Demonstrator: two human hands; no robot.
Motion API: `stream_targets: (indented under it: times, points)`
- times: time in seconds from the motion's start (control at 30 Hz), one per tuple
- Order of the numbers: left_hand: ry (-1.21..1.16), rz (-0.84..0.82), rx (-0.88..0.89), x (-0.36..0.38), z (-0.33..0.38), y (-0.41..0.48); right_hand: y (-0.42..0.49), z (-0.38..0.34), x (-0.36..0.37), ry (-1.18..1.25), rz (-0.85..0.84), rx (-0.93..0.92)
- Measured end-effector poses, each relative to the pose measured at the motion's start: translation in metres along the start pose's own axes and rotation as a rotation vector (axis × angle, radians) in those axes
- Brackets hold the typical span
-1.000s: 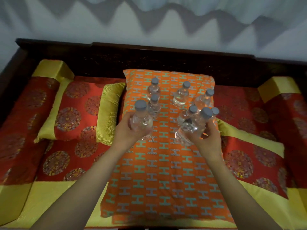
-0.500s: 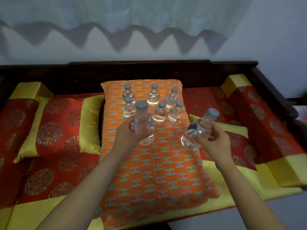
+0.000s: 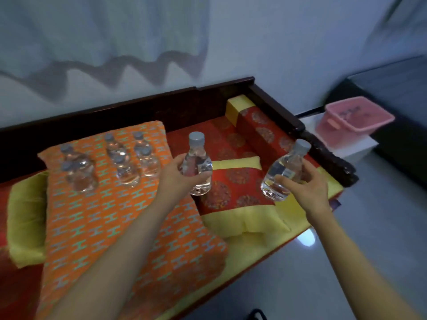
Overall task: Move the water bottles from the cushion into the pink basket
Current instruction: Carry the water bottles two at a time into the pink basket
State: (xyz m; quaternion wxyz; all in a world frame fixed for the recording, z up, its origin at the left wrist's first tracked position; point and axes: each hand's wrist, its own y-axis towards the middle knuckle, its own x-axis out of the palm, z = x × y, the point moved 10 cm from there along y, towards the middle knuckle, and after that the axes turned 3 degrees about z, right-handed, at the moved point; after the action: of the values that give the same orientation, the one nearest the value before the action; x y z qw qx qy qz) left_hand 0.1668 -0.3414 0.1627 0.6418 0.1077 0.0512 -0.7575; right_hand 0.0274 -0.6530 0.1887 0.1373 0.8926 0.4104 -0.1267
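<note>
My left hand [image 3: 178,179] grips a clear water bottle with a grey cap [image 3: 197,161], held upright over the right edge of the orange patterned cushion [image 3: 97,222]. In my right hand [image 3: 307,183] is a second water bottle [image 3: 283,172], tilted to the right above the red and yellow sofa seat. Several more water bottles [image 3: 126,165] stand in a group at the far end of the cushion. The pink basket [image 3: 353,120] sits on a white stand to the far right, beyond the sofa's dark wooden arm, well apart from both hands.
The dark wooden sofa frame [image 3: 300,132] lies between my hands and the basket. Red and yellow bolster cushions [image 3: 240,183] cover the seat. A white stand [image 3: 355,146] holds the basket beside a dark piece of furniture [image 3: 397,93]. Grey floor [image 3: 360,239] spreads at the lower right.
My view has swung to the right, bringing the pink basket into sight. Both hands have carried their bottles rightward, off the orange cushion's middle toward the sofa's right end.
</note>
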Motion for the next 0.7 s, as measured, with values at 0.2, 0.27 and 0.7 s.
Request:
stream_targets:
  times: [0.2,0.27,0.7]
  points:
    - [-0.072,-0.111,0.007,0.175,0.049,-0.004,0.056,0.043,-0.147,-0.020,0.057,0.039]
    - [-0.074,-0.168,0.007,0.237,0.061,-0.005,0.074,0.060,-0.196,-0.015,0.078,0.052]
    - [0.012,-0.299,0.072,0.450,0.131,0.058,0.165,0.131,-0.342,0.017,0.231,0.152]
